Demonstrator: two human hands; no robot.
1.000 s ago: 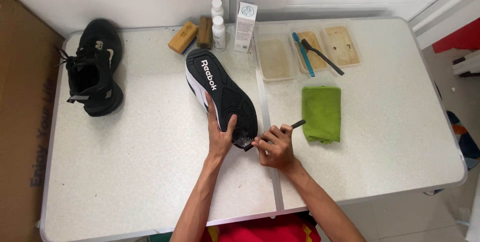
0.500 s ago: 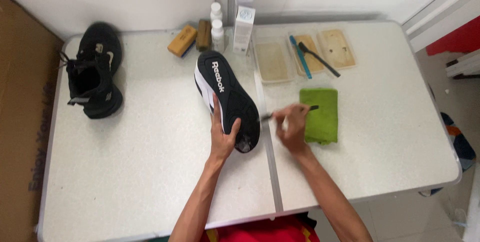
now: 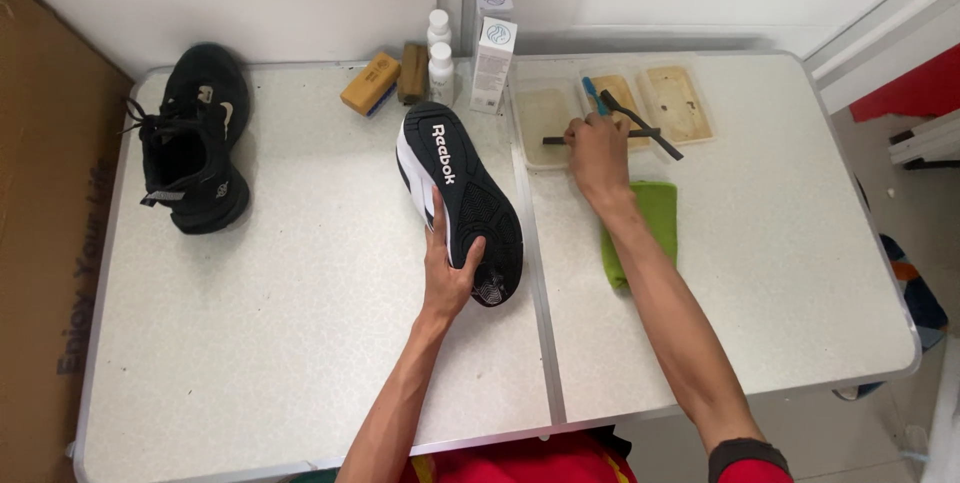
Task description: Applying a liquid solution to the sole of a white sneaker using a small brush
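Left hand point(image 3: 449, 268) wrapped round black-and-white rubber-soled shoe point(image 3: 460, 198), sole up. Right hand point(image 3: 596, 151) pinching thin dark brush point(image 3: 556, 140) over clear plastic tray point(image 3: 530, 148). Probably light, bendy; best gripped mid-sole.

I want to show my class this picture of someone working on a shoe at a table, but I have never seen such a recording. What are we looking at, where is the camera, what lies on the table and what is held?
There is no machine here: a person works with two bare hands, filmed by a camera worn on the head, looking down. The left hand grips a black-and-white shoe lying sole up on the white table. The right hand holds a small dark brush over the nearest of three shallow trays. Two more brushes rest across the middle tray. A green cloth lies under the right forearm. At the far edge stand two small white bottles, two boxes and two wooden-backed brushes. A second black shoe sits upright at the left.
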